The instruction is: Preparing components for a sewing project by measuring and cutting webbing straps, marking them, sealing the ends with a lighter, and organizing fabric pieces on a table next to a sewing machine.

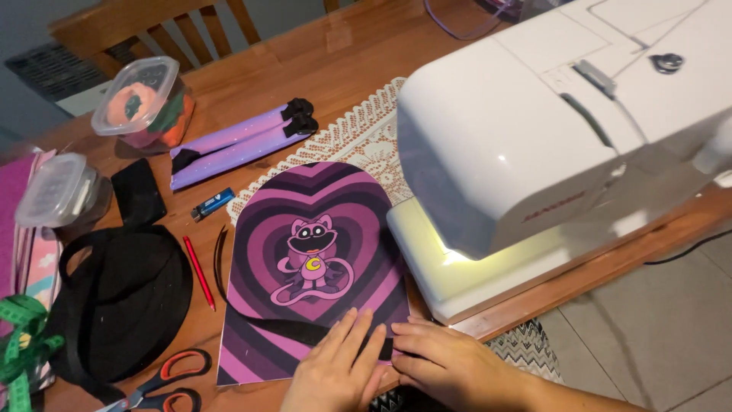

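Observation:
A purple arch-shaped fabric panel (309, 252), printed with nested hearts and a cartoon cat, lies flat on the wooden table (335, 53). A black strip (297, 329) crosses its lower part. My left hand (335, 370) presses flat on the panel's bottom edge, fingers spread over the strip. My right hand (450, 362) rests beside it at the panel's lower right corner, fingertips touching the strip's end. Neither hand grips anything.
A white sewing machine (534, 130) with its lamp on stands right of the panel, on a lace runner (351, 137). To the left lie black webbing (122, 297), a red pencil (198, 271), scissors (164, 381), a blue lighter (212, 203), two purple straps (244, 141), two plastic tubs (145, 99) and green tape (23, 336).

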